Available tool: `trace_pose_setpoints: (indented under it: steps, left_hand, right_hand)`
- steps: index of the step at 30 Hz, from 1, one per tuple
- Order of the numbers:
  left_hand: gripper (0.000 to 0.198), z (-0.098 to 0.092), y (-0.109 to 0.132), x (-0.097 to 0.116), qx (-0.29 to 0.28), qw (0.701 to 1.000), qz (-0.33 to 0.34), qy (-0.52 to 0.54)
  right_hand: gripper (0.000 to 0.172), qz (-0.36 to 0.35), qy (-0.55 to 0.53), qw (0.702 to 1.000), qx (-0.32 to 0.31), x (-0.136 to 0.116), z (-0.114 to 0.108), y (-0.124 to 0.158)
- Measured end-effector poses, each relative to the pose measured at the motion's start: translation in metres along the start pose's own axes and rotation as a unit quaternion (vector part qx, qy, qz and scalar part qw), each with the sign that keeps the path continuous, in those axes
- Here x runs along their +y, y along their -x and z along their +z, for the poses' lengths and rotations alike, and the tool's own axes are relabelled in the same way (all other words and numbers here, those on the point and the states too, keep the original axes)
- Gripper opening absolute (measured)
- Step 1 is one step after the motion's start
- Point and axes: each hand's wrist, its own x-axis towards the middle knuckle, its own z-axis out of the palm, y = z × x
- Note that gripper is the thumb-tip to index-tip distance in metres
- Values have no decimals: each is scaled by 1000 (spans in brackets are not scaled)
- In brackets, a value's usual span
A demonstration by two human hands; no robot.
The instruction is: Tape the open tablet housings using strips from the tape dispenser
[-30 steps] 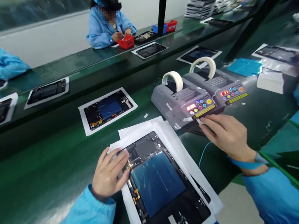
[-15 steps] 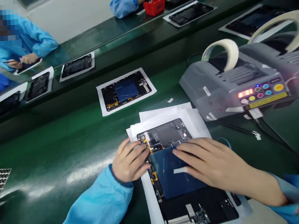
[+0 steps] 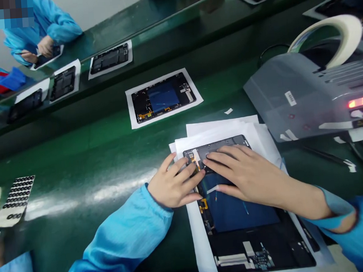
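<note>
An opened tablet (image 3: 245,247) lies on white paper sheets (image 3: 199,242) in front of me, its blue battery (image 3: 236,215), orange flex cables and circuit board exposed. My left hand (image 3: 177,184) rests over the tablet's upper left edge with fingers spread, the fingertips near a white strip and an orange flex cable. My right hand (image 3: 252,174) reaches across the upper part, fingers stretched out, its fingertips almost meeting the left ones. A short white tape piece (image 3: 212,189) sits at the tip of my right thumb. What lies under the fingertips is hidden.
A grey tape dispenser (image 3: 293,99) with a tape roll stands at right, with tweezers (image 3: 326,155) in front. Another opened tablet (image 3: 163,98) lies ahead; several more lie on the raised ledge. A sticker sheet (image 3: 19,197) is at left. Co-workers in blue sleeves sit opposite and at left.
My right hand has moved up and left over the tablet, closer to my left hand, with the tape piece at the thumb. The whole view has shifted, showing more of the left side.
</note>
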Motion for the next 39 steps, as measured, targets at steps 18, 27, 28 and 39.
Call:
trace_pose_setpoints:
  steps: [18, 27, 28, 39]
  left_hand:
    - [43, 12, -22, -23, -70, 921, -153, 351]
    - [43, 17, -22, -21, -48, 918, -151, 363]
    - [43, 17, -22, -21, -44, 918, -150, 364]
    - [46, 17, -22, -21, -43, 916, -148, 372]
  right_hand:
    - [26, -104, -19, 989, 104, 14, -17, -17]
    - [35, -223, -39, 972, 61, 29, -3, -19]
    - [35, -227, -39, 972, 54, 30, -4, -19]
    - [37, -189, -155, 969, 36, 42, -5, -27]
